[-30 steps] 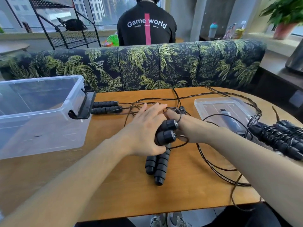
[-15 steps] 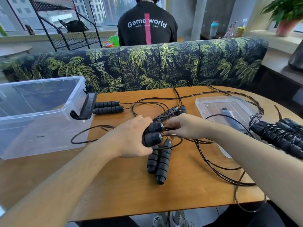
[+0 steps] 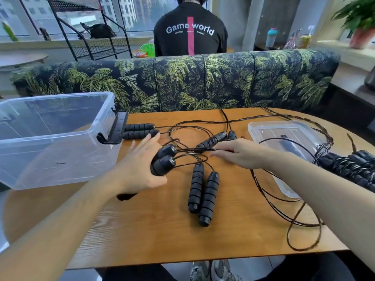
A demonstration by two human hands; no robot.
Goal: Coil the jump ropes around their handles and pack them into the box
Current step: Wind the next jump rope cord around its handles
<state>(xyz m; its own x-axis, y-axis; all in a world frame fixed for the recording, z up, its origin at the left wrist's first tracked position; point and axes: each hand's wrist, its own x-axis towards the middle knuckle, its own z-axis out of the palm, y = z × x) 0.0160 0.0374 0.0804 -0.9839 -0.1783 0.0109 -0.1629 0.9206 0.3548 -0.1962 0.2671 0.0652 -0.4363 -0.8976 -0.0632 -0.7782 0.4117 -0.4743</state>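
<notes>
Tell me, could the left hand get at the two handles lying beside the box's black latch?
Probably yes: the left hand has fingertips close to that handle pair, nothing between, but it already holds two handles.

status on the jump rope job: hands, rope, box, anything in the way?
Left hand holds two handles, fingers splayed. Right hand pinches their cord. Box holds no ropes. Loose cords tangle across table.

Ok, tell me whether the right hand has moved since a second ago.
Yes. The right hand has drawn away from the left hand, toward the lid, pinching the rope.
</notes>
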